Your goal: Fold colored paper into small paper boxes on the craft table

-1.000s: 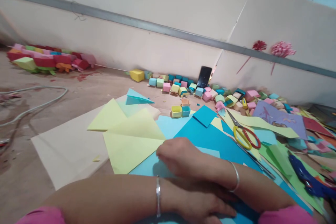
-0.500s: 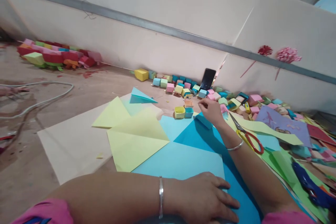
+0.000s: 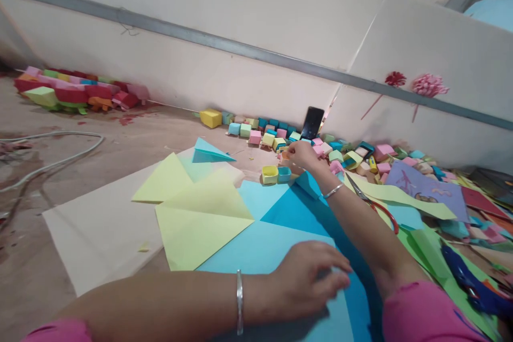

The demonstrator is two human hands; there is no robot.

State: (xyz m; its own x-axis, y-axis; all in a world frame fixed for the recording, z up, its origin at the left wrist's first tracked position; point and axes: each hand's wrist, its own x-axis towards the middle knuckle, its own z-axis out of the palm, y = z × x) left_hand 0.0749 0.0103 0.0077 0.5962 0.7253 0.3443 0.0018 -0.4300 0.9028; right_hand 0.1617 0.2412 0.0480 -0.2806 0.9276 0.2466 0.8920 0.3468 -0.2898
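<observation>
My right hand (image 3: pixel 303 155) reaches far forward, and its fingertips pinch a small orange paper box (image 3: pixel 284 156). Just in front of that box stand a yellow paper box (image 3: pixel 270 174) and a blue one (image 3: pixel 284 173). My left hand (image 3: pixel 309 277) lies near me on a light blue sheet (image 3: pixel 264 248), fingers curved and apart, holding nothing. A darker blue sheet (image 3: pixel 312 208) lies under my right forearm. A folded yellow sheet (image 3: pixel 200 222) overlaps the light blue one on the left.
A row of small coloured paper cubes (image 3: pixel 256 131) and a propped phone (image 3: pixel 312 123) line the wall. Scissors (image 3: pixel 380 208), a purple sheet (image 3: pixel 428 187) and a blue tool (image 3: pixel 468 278) lie at the right. A teal paper plane (image 3: pixel 208 153) and a cable (image 3: pixel 52 156) lie at the left.
My right hand left the sheet near me and stretched forward to the small boxes, reaching the orange one. My left hand stayed on the light blue sheet and lifted its fingers a little.
</observation>
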